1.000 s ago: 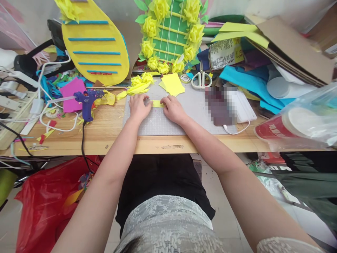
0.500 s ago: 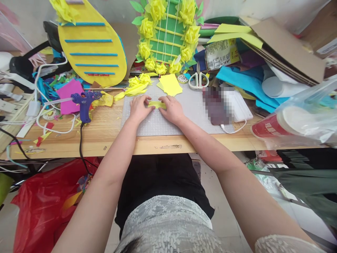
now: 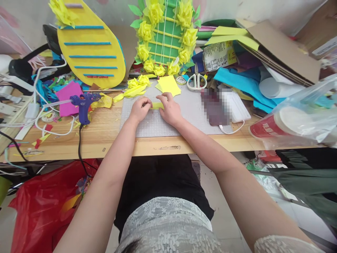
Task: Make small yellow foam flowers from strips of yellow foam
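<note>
A narrow folded strip of yellow paper [image 3: 157, 105] lies flat on the grey cutting mat [image 3: 147, 126], between my two hands. My left hand [image 3: 140, 110] is closed, with thumb and forefinger pinching the strip's left end. Over its right end is my right hand [image 3: 171, 109], fingers bent above the strip and thumb below it; the hand covers that end. Just behind them lies a small stack of yellow paper sheets [image 3: 170, 85]. Yellow paper flowers [image 3: 138, 81] and loose yellow petals [image 3: 134, 91] sit at the mat's back left corner.
White-handled scissors [image 3: 196, 82] and a tape roll [image 3: 180, 80] lie behind the mat. A blurred-out phone [image 3: 216, 107] and a white power bank [image 3: 235, 104] are right. A purple glue gun [image 3: 85, 105] stands left. Behind are a flower-trimmed green panel [image 3: 165, 45] and yellow teardrop board [image 3: 92, 59].
My right hand's fingers have lifted and shifted slightly left along the strip. The left hand keeps its pinch, its fingers curled in more. The view has moved a little.
</note>
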The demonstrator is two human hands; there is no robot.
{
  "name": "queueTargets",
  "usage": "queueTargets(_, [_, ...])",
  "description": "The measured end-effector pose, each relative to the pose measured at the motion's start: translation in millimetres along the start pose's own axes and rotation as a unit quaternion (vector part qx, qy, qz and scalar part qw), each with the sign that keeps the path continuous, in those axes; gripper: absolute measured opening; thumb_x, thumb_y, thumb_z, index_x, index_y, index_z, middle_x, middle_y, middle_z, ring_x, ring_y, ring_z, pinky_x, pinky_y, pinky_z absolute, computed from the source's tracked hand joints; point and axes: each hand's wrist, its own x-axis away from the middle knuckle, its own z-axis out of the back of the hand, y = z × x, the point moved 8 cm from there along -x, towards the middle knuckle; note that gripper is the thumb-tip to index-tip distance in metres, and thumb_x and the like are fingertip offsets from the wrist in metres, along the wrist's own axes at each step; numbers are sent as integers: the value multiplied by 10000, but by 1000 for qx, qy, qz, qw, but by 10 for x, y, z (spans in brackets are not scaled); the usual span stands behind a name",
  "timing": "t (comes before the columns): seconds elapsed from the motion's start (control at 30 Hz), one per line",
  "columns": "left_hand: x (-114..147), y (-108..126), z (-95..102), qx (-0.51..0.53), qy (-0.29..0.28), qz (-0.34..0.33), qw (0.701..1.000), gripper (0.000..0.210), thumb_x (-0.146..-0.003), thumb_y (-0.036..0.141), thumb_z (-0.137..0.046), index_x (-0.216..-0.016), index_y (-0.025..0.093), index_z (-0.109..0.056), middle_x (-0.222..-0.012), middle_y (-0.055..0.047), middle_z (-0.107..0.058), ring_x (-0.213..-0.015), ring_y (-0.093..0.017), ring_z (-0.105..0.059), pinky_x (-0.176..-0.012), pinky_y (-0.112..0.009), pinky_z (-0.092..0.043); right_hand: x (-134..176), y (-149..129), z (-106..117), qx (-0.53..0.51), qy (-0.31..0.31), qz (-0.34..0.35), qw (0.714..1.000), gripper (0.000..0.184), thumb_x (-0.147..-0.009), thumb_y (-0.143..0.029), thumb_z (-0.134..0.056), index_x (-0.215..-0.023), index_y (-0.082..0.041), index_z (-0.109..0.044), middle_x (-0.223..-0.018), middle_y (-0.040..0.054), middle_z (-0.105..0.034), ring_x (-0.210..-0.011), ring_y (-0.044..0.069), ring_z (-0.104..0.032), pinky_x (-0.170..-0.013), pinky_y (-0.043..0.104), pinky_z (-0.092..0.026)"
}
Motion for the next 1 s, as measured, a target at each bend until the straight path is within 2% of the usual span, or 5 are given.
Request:
queueTargets(0.2, [10, -42, 1, 69, 30, 37, 996, 125, -728, 133, -436, -746, 218, -526, -621, 32, -526, -614, -131, -532, -655, -268, -456, -5, -18, -21, -26, -9, 19, 999, 350, -856, -114, -374, -1083, -193, -628, -1201, 91, -611, -1034, 224, -592, -784, 334, -493])
queueTargets(0.33, [-6, -97, 65, 12, 66, 46, 997, 161, -793, 215, -516, -947, 213, -562, -974, -31, -654, -936, -154, -621, -792, -267, -497, 30, -121, 83, -78, 38, 99, 991, 308, -853, -102, -380, -978, -208, -640, -1176, 84, -628, -1078, 197, -579, -827, 310, -470])
queueTargets(0.6, [-4, -213, -31, 76, 31, 74, 994, 672, -744, 201, -650, -1340, 301, -354, -1211, -82, -585, -829, -135, -661, -766, -298, -535, 1, -25, 116, -104, 74, 126, 984, 312, -829, -73, -385, -925, -199, -654, -1160, 84, -636, -1107, 198, -528, -940, 340, -426])
queueTargets(0.8, [4, -181, -56, 10, 54, 58, 997, 651, -704, 71, -568, -1301, 268, -399, -1200, -75, -549, -785, -106, -610, -727, -270, -524, -27, 33, -20, -55, 2, 122, 991, 302, -824, -89, -434, -913, -200, -701, -1144, 72, -656, -1038, 240, -502, -865, 379, -427])
queueTargets(1.0, [50, -82, -28, -83, 32, 46, 995, 264, -724, 92, -552, -962, 197, -600, -1088, -67, -524, -876, -154, -590, -807, -305, -516, 5, 20, -23, -74, -37, 139, 987, 223, -830, -174, -524, -942, -202, -715, -1134, 52, -677, -980, 234, -512, -885, 368, -420])
